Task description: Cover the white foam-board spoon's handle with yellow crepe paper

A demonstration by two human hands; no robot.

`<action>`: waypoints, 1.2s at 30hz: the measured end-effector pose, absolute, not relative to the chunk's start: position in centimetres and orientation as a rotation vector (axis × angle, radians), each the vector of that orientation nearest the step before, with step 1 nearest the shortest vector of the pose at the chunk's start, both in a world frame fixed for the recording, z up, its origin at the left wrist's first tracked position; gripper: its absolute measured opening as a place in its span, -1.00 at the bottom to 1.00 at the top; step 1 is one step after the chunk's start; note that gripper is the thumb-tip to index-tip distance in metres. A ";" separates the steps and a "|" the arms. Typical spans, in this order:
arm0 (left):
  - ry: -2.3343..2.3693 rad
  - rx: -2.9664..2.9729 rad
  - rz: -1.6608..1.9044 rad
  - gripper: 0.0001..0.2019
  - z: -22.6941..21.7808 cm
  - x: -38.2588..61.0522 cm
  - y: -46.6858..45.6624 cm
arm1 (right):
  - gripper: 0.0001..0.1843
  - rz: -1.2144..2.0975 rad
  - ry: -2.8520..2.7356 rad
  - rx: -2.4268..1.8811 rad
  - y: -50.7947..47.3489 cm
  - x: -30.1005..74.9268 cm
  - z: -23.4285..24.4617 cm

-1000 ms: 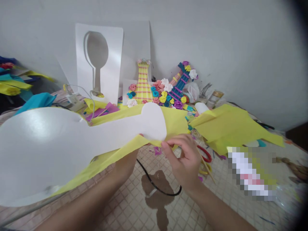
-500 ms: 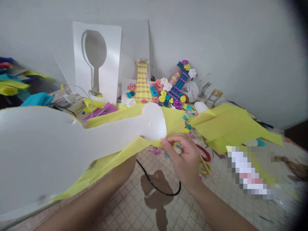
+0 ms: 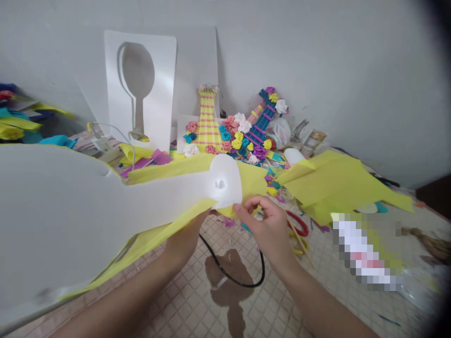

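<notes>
The person's right hand has its grip drawn together, thumb against forefinger, pinching the yellow paper at the lower edge of the white guitar-shaped board. The board's rounded end lies just left of those fingertips; its neck and broad body stretch away to the left. The left hand is beneath the neck, partly hidden behind the folded paper, so how far its grip closes cannot be told.
</notes>
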State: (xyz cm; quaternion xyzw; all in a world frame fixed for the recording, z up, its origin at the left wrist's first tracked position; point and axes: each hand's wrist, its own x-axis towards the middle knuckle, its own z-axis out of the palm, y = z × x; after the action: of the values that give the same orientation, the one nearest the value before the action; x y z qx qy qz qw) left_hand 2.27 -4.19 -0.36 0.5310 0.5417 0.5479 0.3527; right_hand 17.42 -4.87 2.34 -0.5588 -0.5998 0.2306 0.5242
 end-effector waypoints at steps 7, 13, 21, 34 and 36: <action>1.381 1.204 1.519 -0.92 -1.3 2.4 -4.0 | -0.82 0.664 -1.462 -1.227 -4.6 17.9 2.1; 1.405 1.202 1.474 -0.91 -1.3 2.5 -4.0 | -0.75 0.660 -1.465 -1.276 -4.6 17.2 1.8; 1.247 1.087 1.657 -0.80 0.3 2.1 -2.8 | -0.68 0.367 -1.608 -1.563 -3.3 23.5 3.0; 0.892 0.823 1.820 -0.71 1.1 2.1 -2.1 | -0.83 0.236 -1.767 -2.097 -7.4 32.4 -3.0; 0.894 0.832 1.828 -0.70 0.9 2.2 -2.1 | -0.79 0.187 -1.726 -2.047 -7.7 31.8 -1.7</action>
State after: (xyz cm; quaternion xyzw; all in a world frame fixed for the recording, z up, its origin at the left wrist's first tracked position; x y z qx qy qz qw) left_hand 2.18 -2.10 0.95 0.3373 0.3622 0.7406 0.4544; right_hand 31.77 -7.68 -1.73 -0.7428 -0.6262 0.0679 0.2270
